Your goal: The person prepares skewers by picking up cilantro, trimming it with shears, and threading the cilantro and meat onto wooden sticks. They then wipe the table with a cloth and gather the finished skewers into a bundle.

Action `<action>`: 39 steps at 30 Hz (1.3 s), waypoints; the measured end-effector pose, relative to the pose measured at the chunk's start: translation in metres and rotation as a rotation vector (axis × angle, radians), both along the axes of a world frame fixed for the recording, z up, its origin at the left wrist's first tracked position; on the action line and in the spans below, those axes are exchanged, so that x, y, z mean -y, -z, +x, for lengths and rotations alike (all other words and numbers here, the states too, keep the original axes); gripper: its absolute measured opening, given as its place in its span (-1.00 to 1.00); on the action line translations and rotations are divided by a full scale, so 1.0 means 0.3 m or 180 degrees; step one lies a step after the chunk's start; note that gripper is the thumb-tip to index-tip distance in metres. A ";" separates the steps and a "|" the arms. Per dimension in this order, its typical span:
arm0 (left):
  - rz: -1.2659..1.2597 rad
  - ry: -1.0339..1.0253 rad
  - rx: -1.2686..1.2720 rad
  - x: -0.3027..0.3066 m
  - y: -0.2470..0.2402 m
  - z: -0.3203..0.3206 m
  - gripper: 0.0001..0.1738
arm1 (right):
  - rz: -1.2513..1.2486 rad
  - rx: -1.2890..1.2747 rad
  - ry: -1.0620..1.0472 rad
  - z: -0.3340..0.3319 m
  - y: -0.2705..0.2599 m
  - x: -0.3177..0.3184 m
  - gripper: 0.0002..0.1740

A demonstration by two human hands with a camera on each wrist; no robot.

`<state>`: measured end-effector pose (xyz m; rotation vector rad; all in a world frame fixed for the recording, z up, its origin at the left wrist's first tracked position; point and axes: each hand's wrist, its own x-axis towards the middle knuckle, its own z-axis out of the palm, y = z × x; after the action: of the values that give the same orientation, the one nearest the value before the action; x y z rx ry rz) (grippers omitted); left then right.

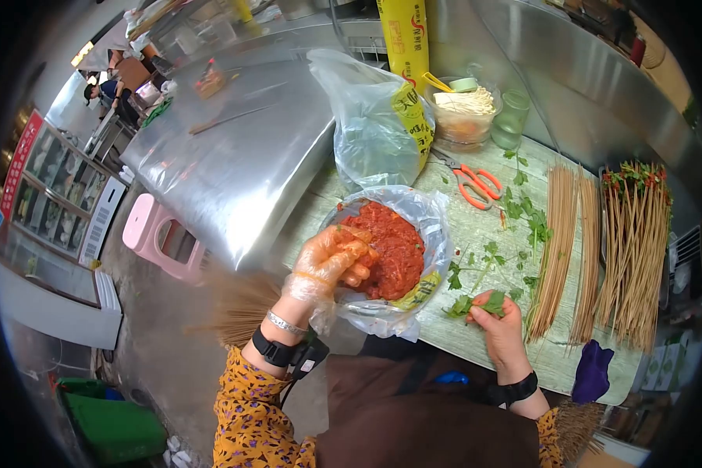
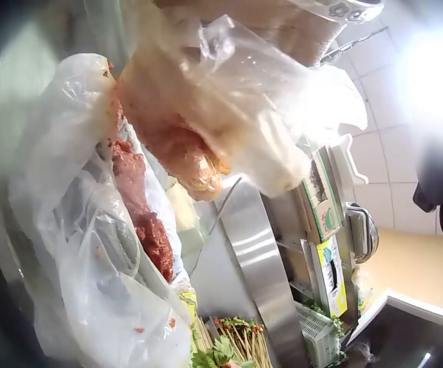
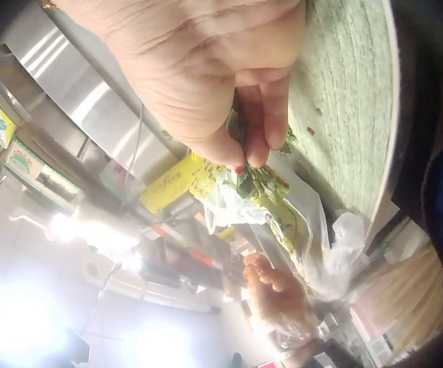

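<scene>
My left hand, in a clear plastic glove stained orange, is over the left side of a plastic-lined bowl. Red marinated minced or chopped meat fills the bowl. The left fingers are curled in; I cannot tell whether a piece lies inside them. In the left wrist view the loose glove covers most of that hand. My bare right hand pinches a leafy cilantro sprig between thumb and fingers, close above the green table, right of the bowl. The same leaves show under the fingertips in the right wrist view.
Loose cilantro lies beside bare wooden skewers. Filled skewers are piled at the far right. Orange-handled scissors, a plastic bag, a tub of pale mushrooms and a glass stand or lie behind.
</scene>
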<state>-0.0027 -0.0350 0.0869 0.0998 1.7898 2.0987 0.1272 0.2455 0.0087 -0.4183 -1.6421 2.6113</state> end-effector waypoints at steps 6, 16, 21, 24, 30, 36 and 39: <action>-0.0305 -0.0075 -0.0537 -0.003 0.009 0.026 -0.84 | 0.0047 -0.0098 -0.0073 0.003 0.003 -0.001 -0.87; 0.0431 -0.0225 -0.0054 -0.002 0.032 0.049 -0.82 | 0.0183 -0.0027 -0.0167 0.004 0.018 -0.004 -0.84; 0.0186 -0.0143 -0.0475 -0.002 0.059 0.039 -0.78 | 0.0423 -0.0024 -0.0017 -0.010 -0.028 0.006 -0.82; -0.0266 -0.0051 -0.0878 0.004 0.057 0.038 -0.78 | 0.0763 -0.0385 -0.0163 -0.024 -0.123 0.002 -0.81; -0.1122 -0.0372 -0.2719 -0.051 0.023 0.027 -0.85 | 0.1712 -0.1114 -0.0663 -0.085 -0.339 0.019 -0.85; -0.0145 -0.0078 -0.0869 -0.094 0.030 0.068 -0.80 | 0.2151 -0.1396 -0.1159 -0.137 -0.415 0.092 -0.88; -0.0877 0.0017 -0.1264 -0.082 0.079 0.091 -0.77 | 0.2640 -0.2007 -0.1206 -0.179 -0.408 0.131 -0.87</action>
<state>0.0247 -0.0103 0.0634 0.4739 2.2842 1.9023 0.0735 0.2063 0.1311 0.7132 -2.4001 1.6477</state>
